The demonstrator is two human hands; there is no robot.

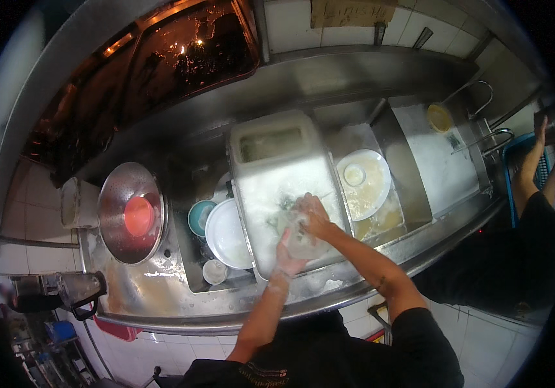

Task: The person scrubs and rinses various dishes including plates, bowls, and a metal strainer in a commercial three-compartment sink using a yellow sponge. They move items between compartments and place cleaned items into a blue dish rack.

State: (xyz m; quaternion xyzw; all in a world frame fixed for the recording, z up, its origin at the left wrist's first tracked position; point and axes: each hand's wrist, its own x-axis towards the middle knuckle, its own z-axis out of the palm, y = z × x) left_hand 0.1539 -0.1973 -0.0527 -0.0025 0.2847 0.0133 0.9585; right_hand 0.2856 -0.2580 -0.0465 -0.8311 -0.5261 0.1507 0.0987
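Note:
Over a large foam-covered rectangular tub (pixel 251 223), both my hands are working on a wet, translucent, pale dish-like piece (pixel 308 247). My left hand (pixel 288 257) grips its near left side. Pressed against its upper surface is my right hand (pixel 314 216), fingers curled. Whatever the right fingers hold is hidden by the hand and by blur. Greenish bits show in the suds just left of my right hand. At the far end of the tub is a rectangular opening (pixel 270 143) with murky liquid.
Left of the tub sit white plates (pixel 229 234), a teal bowl (pixel 200 218) and a small cup (pixel 215 271). A steel colander (pixel 113 220) holds a pink bowl (pixel 138 216). On the right are a plate (pixel 381 171) in cloudy water, bent metal taps (pixel 500 134) and another person's arm (pixel 528 171).

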